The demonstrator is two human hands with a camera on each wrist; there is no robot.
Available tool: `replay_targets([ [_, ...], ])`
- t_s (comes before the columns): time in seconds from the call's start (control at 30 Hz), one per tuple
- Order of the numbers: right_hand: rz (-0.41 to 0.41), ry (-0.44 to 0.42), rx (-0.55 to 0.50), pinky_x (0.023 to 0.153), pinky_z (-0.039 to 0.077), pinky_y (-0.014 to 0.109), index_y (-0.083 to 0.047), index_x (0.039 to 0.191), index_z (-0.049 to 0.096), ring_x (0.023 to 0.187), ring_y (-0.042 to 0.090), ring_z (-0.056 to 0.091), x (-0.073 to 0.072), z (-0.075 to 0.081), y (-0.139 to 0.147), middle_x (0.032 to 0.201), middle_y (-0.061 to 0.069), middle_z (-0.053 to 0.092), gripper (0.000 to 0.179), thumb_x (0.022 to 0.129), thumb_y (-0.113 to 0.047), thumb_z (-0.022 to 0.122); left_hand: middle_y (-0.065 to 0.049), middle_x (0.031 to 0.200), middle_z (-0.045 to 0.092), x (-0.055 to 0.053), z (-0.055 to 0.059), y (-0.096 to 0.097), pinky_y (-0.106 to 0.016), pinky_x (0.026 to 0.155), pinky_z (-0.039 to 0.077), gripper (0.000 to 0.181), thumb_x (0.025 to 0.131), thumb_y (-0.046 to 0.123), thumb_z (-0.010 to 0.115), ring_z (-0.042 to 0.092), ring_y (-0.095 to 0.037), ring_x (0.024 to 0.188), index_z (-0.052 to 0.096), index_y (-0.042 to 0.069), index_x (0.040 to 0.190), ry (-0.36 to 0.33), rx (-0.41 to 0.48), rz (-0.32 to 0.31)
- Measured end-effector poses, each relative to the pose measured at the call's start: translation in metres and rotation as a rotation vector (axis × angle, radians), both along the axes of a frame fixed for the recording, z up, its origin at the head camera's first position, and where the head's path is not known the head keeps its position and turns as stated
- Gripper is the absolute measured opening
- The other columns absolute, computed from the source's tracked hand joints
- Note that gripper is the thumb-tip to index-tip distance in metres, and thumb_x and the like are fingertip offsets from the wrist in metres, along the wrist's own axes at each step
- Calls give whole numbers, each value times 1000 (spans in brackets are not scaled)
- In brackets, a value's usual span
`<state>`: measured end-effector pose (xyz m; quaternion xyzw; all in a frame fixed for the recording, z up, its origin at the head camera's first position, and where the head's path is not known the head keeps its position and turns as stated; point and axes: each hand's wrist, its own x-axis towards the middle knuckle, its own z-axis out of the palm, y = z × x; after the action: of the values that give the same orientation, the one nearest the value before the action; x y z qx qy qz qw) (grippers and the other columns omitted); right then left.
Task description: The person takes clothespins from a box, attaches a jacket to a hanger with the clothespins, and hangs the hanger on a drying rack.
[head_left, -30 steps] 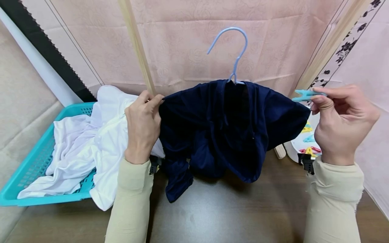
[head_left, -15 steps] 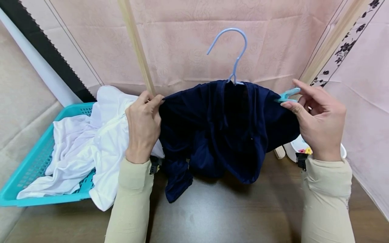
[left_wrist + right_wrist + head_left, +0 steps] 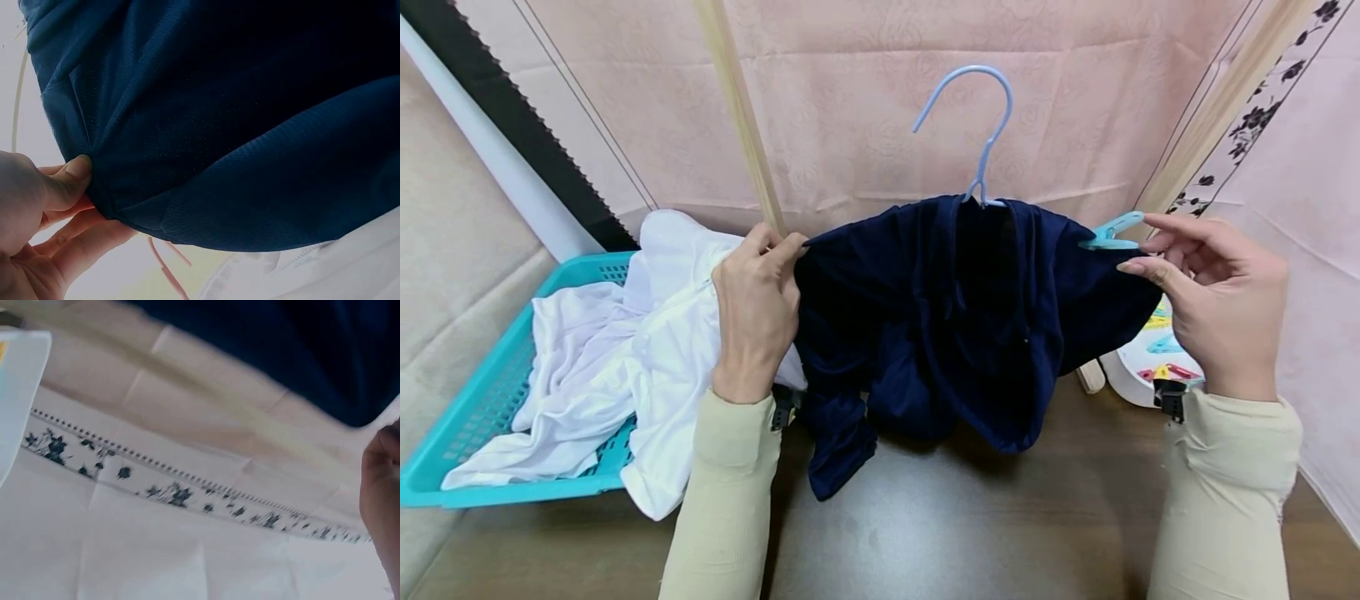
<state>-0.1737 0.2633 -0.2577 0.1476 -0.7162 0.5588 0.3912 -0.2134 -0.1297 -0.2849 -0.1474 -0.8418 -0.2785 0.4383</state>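
A navy-blue garment (image 3: 880,308) hangs over a light-blue hanger (image 3: 973,69), whose hook stands up from the neck opening. With thumb and fingers my left hand (image 3: 756,325) pinches the garment's left corner, seen closer in the left wrist view (image 3: 94,244). A light-blue clothespin (image 3: 1111,232) is clipped on the garment's right shoulder. Beside the clothespin is my right hand (image 3: 1232,308), with thumb and index finger spread apart. The index fingertip is at the clothespin's upper arm; whether it touches cannot be told. The right wrist view shows only part of that hand (image 3: 384,481).
A teal basket (image 3: 482,497) with white clothes (image 3: 662,367) stands at left. At right, a white container (image 3: 1123,367) with several coloured clothespins is partly behind my right hand. Wooden poles (image 3: 741,108) rise behind on both sides. The brown table (image 3: 940,533) lies below.
My right hand brought the pinched clothespin left onto the garment's right shoulder, then let it go and drew back slightly to the right. My left hand has stayed in place.
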Motion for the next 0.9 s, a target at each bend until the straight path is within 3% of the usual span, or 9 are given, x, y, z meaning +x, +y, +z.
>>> replay_targets([
  [0.1, -10, -72, 30, 61, 43, 12, 17, 110, 71, 64, 7, 55, 0, -3, 15, 82, -3, 74, 36, 75, 17, 80, -12, 79, 59, 0, 0, 0, -41, 59, 45, 19, 100, 14, 65, 55, -33, 59, 81, 4, 100, 4, -1, 2],
  [0.27, -87, -247, 200, 62, 44, 10, 9, 116, 72, 67, 3, 57, -2, -11, 44, 81, -14, 70, 35, 81, 11, 78, -12, 78, 59, 1, -1, -1, -40, 57, 45, 20, 101, 14, 64, 54, -32, 58, 81, 4, 100, 9, -10, 1],
  [0.5, -223, -423, 385, 65, 40, 5, -8, 122, 73, 70, -10, 55, -9, -33, 79, 77, -34, 61, 27, 99, -21, 68, -13, 80, 61, 1, -3, -1, -42, 59, 48, 18, 100, 11, 65, 58, -34, 62, 81, 3, 100, 10, 2, -5],
  [0.63, -310, -553, 476, 61, 38, 9, -3, 122, 70, 67, -16, 50, -18, -49, 93, 71, -41, 52, 38, 103, -35, 59, -12, 79, 61, 1, -3, -1, -42, 59, 48, 19, 100, 11, 64, 58, -34, 61, 81, 4, 100, 21, -14, 0],
  [0.7, -341, -646, 532, 62, 39, 15, 0, 125, 67, 73, -9, 54, -23, -55, 99, 75, -31, 60, 47, 104, -40, 54, -12, 78, 60, 2, -2, -1, -41, 59, 48, 19, 100, 11, 64, 57, -33, 60, 81, 4, 100, 29, -20, 3],
  [0.8, -348, -802, 625, 75, 48, 33, 5, 130, 61, 97, 22, 64, -27, -65, 107, 102, 8, 74, 58, 106, -45, 45, -11, 78, 60, 2, -2, -2, -41, 58, 48, 19, 101, 12, 63, 57, -32, 60, 81, 5, 99, 36, -35, 7],
  [0.87, -332, -916, 690, 84, 49, 51, 8, 133, 56, 111, 47, 57, -30, -73, 113, 124, 34, 62, 65, 106, -49, 39, -11, 78, 60, 2, -1, -2, -40, 58, 47, 20, 101, 12, 63, 56, -32, 59, 81, 5, 99, 38, -35, 7],
  [0.9, -316, -959, 721, 88, 46, 60, 10, 134, 53, 118, 56, 50, -32, -78, 115, 132, 41, 52, 67, 107, -49, 37, -11, 78, 60, 2, -1, -2, -40, 58, 47, 20, 101, 12, 63, 56, -32, 59, 81, 5, 99, 38, -35, 7],
])
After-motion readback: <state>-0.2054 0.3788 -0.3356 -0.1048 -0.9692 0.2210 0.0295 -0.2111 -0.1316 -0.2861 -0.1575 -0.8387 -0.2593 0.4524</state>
